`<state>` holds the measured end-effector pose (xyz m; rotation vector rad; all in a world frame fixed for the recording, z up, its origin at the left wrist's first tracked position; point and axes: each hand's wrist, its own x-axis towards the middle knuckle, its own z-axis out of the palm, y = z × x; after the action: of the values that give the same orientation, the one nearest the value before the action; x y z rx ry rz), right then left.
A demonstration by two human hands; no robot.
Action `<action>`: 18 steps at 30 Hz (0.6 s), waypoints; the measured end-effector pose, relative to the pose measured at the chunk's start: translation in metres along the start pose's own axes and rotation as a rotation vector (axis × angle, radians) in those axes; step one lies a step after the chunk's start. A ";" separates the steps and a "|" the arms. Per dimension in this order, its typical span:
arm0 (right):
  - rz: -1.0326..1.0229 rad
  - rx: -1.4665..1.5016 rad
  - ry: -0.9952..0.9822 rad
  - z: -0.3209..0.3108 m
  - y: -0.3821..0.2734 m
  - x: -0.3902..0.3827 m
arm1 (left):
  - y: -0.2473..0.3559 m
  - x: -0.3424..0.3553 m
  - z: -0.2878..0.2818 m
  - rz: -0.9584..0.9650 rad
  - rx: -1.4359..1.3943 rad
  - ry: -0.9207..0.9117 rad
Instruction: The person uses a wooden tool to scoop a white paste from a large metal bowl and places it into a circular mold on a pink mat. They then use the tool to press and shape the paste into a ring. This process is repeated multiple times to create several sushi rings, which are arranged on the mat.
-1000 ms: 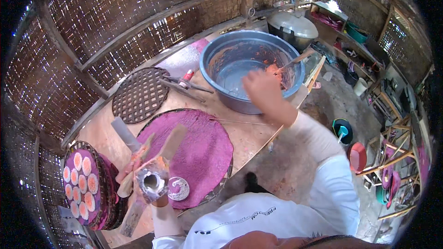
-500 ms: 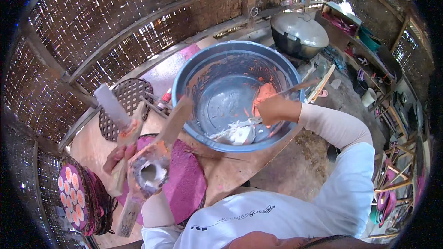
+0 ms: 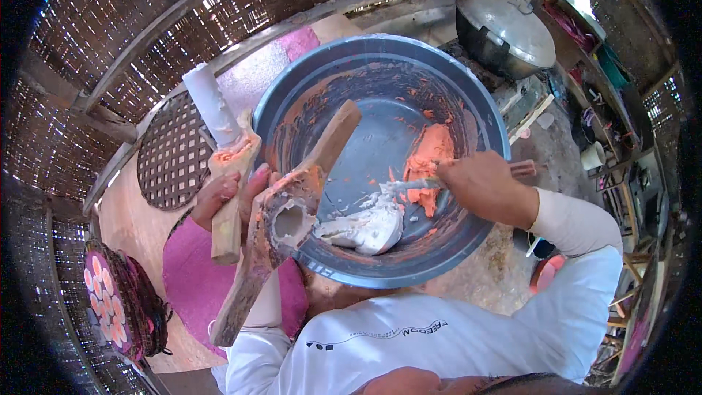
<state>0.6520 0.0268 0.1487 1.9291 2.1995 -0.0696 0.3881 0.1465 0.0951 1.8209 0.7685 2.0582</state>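
Inside blue basin [image 3: 468, 95], orange dough [image 3: 430, 152] and white dough [image 3: 369, 227].

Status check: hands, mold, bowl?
Left hand grips wooden mold over bowl rim. Right hand holds spoon, scooping white dough; orange dough behind. Nothing between them.

Left hand [image 3: 232, 196] mostly hidden behind the wooden mold [image 3: 281, 219] (only fingertips show). Tool in right hand [image 3: 479, 184]: its middle is covered by the fingers, tip buried in white paste [image 3: 365, 225]. Patterned mat [image 3: 110, 306] runs into the dark rim.
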 end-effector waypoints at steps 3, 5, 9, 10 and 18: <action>0.007 0.019 -0.075 0.022 -0.001 0.003 | -0.008 -0.007 0.004 0.001 0.016 0.018; 0.014 0.059 -0.187 0.034 0.003 0.006 | -0.010 -0.007 0.004 0.005 0.022 0.020; -0.036 0.198 -0.145 0.044 0.001 0.004 | -0.008 -0.007 0.003 0.007 0.026 0.031; -0.041 0.243 -0.141 0.045 -0.001 0.005 | -0.008 -0.007 0.003 0.009 0.027 0.032; -0.075 0.334 -0.162 0.042 -0.025 0.032 | -0.008 -0.011 0.001 0.008 0.044 0.027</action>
<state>0.6287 0.0475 0.0986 1.9172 2.2628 -0.6188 0.3899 0.1470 0.0813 1.8259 0.8205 2.0905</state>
